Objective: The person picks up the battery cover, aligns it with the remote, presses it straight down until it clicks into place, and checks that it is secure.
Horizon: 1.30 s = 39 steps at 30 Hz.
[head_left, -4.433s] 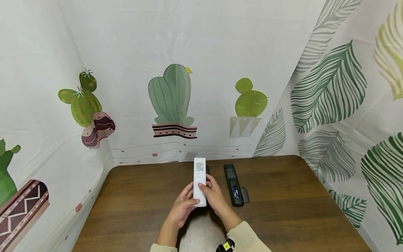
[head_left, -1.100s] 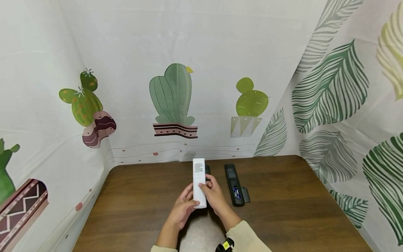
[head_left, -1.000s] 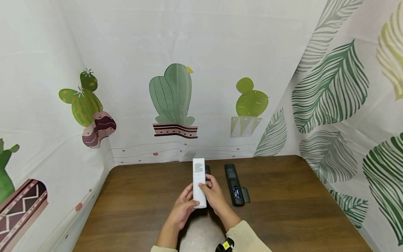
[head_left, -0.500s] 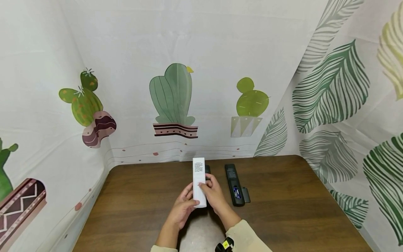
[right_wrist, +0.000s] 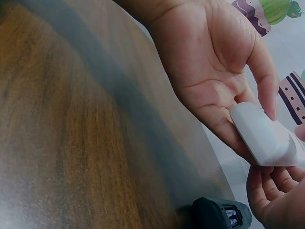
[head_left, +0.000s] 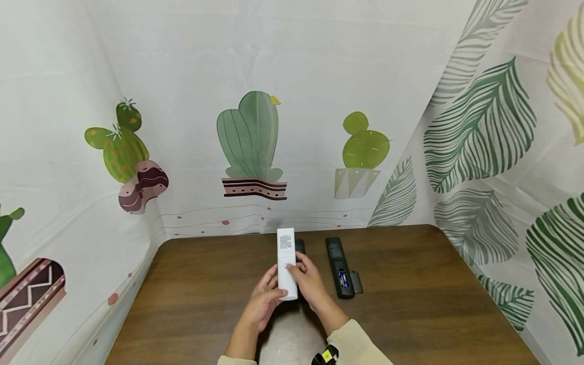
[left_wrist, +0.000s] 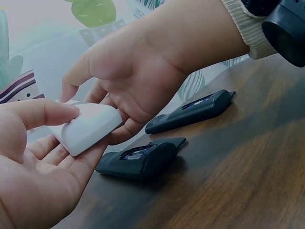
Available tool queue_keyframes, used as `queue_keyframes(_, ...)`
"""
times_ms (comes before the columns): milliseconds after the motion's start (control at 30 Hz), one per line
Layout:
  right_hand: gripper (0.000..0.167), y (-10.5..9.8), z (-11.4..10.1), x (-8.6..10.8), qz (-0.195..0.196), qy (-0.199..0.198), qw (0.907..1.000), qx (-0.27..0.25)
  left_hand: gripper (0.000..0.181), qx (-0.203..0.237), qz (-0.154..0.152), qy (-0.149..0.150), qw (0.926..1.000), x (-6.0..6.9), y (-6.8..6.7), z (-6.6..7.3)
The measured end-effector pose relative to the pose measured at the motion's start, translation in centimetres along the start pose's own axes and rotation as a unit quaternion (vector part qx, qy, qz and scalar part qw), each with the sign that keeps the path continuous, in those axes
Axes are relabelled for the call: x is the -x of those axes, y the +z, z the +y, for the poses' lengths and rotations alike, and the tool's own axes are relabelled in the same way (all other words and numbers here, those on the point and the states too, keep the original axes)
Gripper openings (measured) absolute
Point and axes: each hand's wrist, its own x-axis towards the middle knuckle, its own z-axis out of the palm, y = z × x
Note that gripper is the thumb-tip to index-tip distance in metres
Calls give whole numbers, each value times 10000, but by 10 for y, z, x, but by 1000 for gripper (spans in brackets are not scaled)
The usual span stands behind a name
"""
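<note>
Both hands hold a white remote control (head_left: 286, 242) above the table, its printed label facing up. My left hand (head_left: 263, 304) grips the lower end, thumb on the near corner and fingers underneath. The right hand (head_left: 312, 284) holds it from the right side, with its thumb pressed on the back. In the left wrist view, the remote's rounded end (left_wrist: 93, 126) lies between the two hands. From the right wrist view, my left palm (right_wrist: 205, 62) shows under the white end. The remote's underside is hidden.
On the wooden table (head_left: 205, 284), a black remote (head_left: 336, 258) shows batteries in its uncovered compartment, with a dark cover (head_left: 356, 283) beside it. Another black remote (left_wrist: 138, 160) with an uncovered compartment lies partly behind the white one. A printed cloth (head_left: 310, 76) hangs behind the table.
The white remote and both hands have shifted very slightly left. The grip looks the same, and the black remotes have stayed in place.
</note>
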Motion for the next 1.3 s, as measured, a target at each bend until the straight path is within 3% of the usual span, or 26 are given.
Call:
queue_keyframes(333,57,0,-3,4,-176,-82,9997,171,79,-9,170,89,9998,1,1,4)
queue_keyframes(600,52,-1,-36,25,-294,-272,9986,356,79,-117,373,129,9992,0,-1,5)
queue_keyframes(867,50,3,-2,12,-189,-277,9980,532,77,-205,449,242,9985,-1,-5,6)
queue_keyframes(1300,50,5,4,18,-392,-292,9976,498,75,-324,639,337,9969,-1,-12,5)
